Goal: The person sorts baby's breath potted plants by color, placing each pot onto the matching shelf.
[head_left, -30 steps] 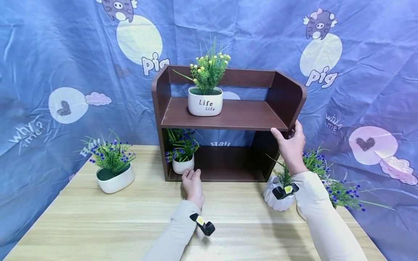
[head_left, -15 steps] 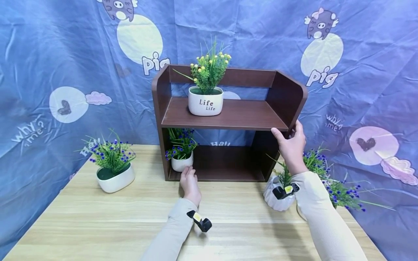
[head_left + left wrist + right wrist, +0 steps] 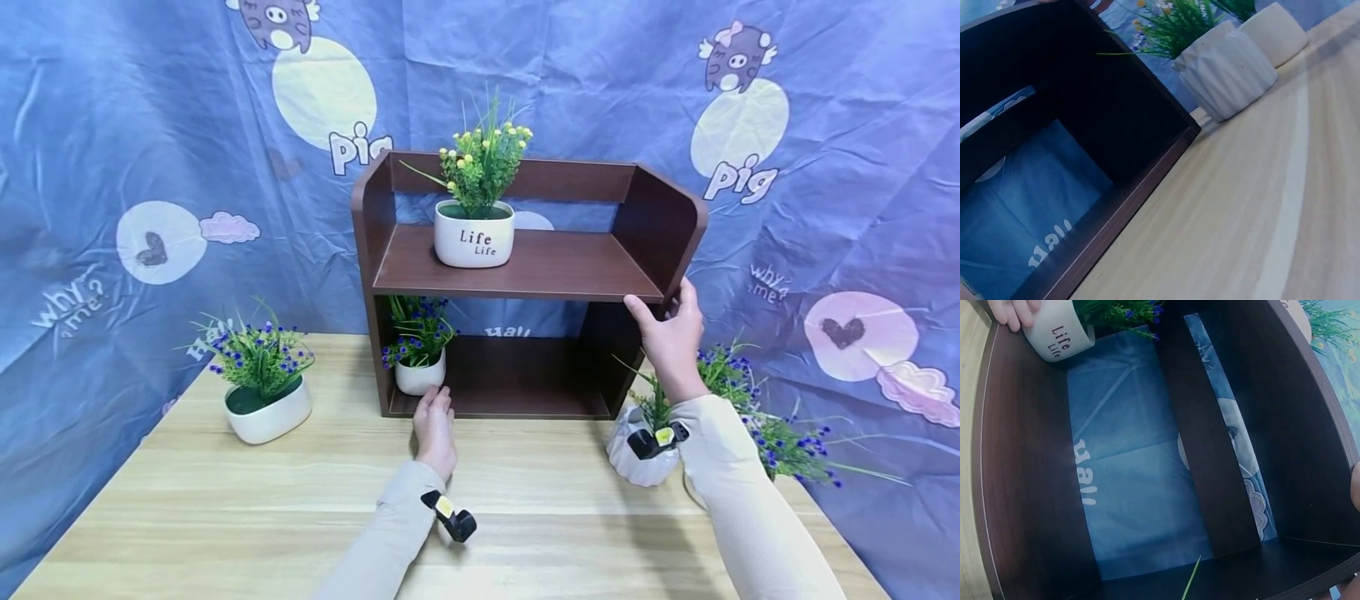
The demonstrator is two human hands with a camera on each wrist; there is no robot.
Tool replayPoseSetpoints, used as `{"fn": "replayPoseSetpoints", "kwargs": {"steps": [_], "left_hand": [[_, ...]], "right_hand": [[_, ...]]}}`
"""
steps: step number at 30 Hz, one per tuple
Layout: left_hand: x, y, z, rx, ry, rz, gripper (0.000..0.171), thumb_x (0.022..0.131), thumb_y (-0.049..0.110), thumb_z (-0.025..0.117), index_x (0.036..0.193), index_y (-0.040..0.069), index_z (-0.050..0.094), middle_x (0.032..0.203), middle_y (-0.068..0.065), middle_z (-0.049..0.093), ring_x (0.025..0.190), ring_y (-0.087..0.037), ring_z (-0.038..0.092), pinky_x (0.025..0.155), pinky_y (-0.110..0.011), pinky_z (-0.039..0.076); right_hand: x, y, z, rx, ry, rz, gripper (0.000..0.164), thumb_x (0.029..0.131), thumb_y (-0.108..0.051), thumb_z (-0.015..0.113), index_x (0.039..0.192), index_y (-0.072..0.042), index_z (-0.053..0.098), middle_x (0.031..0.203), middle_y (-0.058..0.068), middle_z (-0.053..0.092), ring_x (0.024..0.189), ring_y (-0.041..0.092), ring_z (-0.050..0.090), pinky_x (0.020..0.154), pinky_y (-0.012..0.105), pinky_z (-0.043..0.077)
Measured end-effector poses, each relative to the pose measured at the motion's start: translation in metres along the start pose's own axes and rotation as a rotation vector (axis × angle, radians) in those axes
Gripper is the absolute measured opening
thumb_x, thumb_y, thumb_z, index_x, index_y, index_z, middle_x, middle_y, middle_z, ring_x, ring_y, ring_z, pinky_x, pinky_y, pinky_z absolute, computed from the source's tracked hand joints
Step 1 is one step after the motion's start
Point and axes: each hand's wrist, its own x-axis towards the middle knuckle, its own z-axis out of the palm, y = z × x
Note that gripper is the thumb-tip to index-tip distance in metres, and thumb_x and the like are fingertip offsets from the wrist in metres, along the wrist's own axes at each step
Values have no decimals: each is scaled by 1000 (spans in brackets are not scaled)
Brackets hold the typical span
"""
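A dark brown two-tier shelf [image 3: 570, 268] stands on the table. In its lower left corner sits a white pot of blue-flowered greenery [image 3: 420, 379]; "Life" lettering shows on this white pot [image 3: 1060, 334] in the right wrist view. My left hand [image 3: 435, 433] touches the lower front of that pot with extended fingers. At the shelf's right side, my right hand [image 3: 675, 343] grips the upright panel, thumb in front and fingers around the outer side. On the upper tier rests a white "Life" pot with yellow flowers [image 3: 475, 237].
Another white pot with blue flowers [image 3: 268, 412] stands on the table at left. Right of the shelf are a ribbed white pot [image 3: 1229, 72] and more blue-flowered plants [image 3: 787, 442], partly behind my right forearm. A blue printed curtain [image 3: 225, 125] hangs behind.
The lower pot has shifted slightly left and deeper into the shelf. My left hand has moved a little left with it. My right hand keeps its place on the panel.
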Motion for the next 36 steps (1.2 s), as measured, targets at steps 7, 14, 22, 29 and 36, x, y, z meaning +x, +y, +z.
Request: {"fn": "replayPoseSetpoints", "kwargs": {"steps": [7,14,22,29,36], "left_hand": [[-5,6,-12,197,-120,-46,50,97,5,47,142,-10,33,144,-28,39,136,-35,36,112,-43,30],[-5,18,-37,420,-239,-40,57,91,16,65,139,-7,42,139,-24,48,122,-22,53,90,-26,45],[-6,37,-62,552,-338,-14,59,88,12,69,137,-9,44,138,-25,49,127,-35,49,106,-41,39],[-10,56,-81,669,-359,3,61,86,11,71,138,-7,44,140,-23,47,132,-37,42,108,-44,36],[-10,76,-106,756,-356,12,63,86,12,70,140,-5,42,142,-23,46,133,-38,41,110,-45,33]], "right_hand": [[0,0,1,12,-1,-1,67,84,-27,75,142,-18,42,129,7,54,117,15,54,92,23,44],[-1,2,2,13,-3,7,68,84,-27,75,143,-19,42,129,7,54,116,14,54,93,24,44],[1,1,1,1,6,-3,67,85,-27,74,143,-17,42,130,7,53,118,15,53,93,23,43],[2,0,0,-7,16,0,67,85,-26,74,142,-16,42,130,8,53,118,16,53,95,24,43],[2,0,1,2,1,4,68,85,-26,74,143,-16,41,131,7,53,119,16,52,98,28,43]]}}
